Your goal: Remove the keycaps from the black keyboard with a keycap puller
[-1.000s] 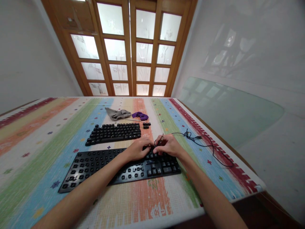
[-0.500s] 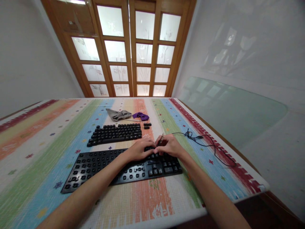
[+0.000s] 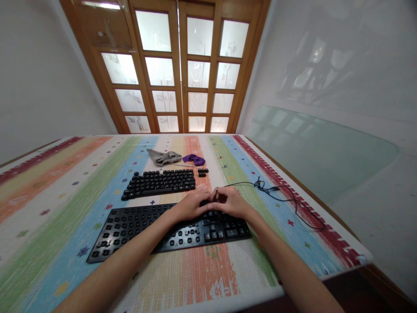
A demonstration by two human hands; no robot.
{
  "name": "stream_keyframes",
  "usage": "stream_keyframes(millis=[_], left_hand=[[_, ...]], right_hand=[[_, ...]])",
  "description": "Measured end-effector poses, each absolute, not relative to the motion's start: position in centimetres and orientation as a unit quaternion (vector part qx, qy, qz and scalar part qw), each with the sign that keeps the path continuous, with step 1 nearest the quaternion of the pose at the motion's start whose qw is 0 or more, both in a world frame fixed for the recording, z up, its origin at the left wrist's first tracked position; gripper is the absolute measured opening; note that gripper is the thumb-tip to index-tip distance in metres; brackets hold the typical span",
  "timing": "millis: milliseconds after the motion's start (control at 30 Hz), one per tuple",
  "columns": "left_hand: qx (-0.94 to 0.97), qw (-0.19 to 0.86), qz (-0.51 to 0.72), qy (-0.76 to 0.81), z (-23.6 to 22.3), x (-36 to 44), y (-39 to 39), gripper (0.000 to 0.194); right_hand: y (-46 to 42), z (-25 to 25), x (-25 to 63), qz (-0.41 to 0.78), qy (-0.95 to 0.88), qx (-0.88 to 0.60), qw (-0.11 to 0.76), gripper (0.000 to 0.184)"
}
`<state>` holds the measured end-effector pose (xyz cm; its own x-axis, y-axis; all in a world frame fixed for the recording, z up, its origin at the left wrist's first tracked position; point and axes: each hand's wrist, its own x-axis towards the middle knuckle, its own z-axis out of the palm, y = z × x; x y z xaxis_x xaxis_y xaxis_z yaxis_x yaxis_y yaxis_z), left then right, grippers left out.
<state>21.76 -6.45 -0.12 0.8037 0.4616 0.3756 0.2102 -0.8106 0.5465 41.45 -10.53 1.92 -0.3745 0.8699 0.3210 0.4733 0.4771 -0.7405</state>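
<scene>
A black keyboard [image 3: 137,226] lies in front of me, bare switch posts showing across its left and middle, keycaps still on at the right. My left hand [image 3: 193,205] rests over its upper right part, with fingers curled and the thumb reaching to the other hand. Beside it my right hand [image 3: 233,202] is closed, thumb and fingers pinched around a small thin metallic piece [image 3: 217,194] whose kind I cannot make out. The hands touch at the thumbs. What lies under the fingertips is hidden. Behind the keyboard, loose black keycaps [image 3: 159,181] stand in keyboard order.
Several more keycaps [image 3: 202,172] sit right of the main group. Farther back lie a grey cloth [image 3: 163,157], a purple cloth [image 3: 194,159] and a thin rod [image 3: 182,164]. A black cable [image 3: 295,200] loops across the striped tablecloth [image 3: 211,278] at the right.
The view has shifted slightly. The right hand has turned a little and its thumb has moved toward the left hand; the metallic piece is tilted differently.
</scene>
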Motion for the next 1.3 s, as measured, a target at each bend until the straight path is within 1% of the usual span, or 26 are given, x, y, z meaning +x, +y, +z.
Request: stream_keyframes(millis=[100,233,433,567,700,967,1200,1300], left_hand=[[0.916,0.243,0.256,0.191,-0.1,21.7,-6.5,0.018],[0.912,0.244,0.264,0.197,-0.1,21.7,-6.6,0.011],[0.911,0.248,0.257,0.206,0.1,21.7,-6.7,0.017],[0.909,0.246,0.264,0.208,0.2,21.7,-6.8,0.016],[0.908,0.250,0.272,0.197,0.1,21.6,-6.8,0.015],[0.901,0.246,0.284,0.217,-0.1,21.6,-6.8,0.019],[0.876,0.248,0.325,0.258,-0.4,21.6,-6.9,0.015],[0.866,0.255,0.341,0.264,-0.2,21.5,-7.0,0.021]], right_hand=[[-10.5,2.0,41.7,0.278,-0.774,-0.438,0.362,0.033],[-10.3,1.9,42.1,0.277,-0.766,-0.452,0.364,0.034],[-9.9,1.9,42.0,0.259,-0.763,-0.468,0.363,0.037],[-9.8,1.7,41.7,0.236,-0.763,-0.470,0.376,0.036],[-9.4,1.4,41.7,0.225,-0.744,-0.492,0.392,0.039],[-9.1,1.3,42.0,0.293,-0.679,-0.493,0.459,0.043],[-9.6,1.3,41.7,0.336,-0.683,-0.455,0.462,0.041],[-9.6,1.2,41.8,0.366,-0.673,-0.439,0.470,0.040]])
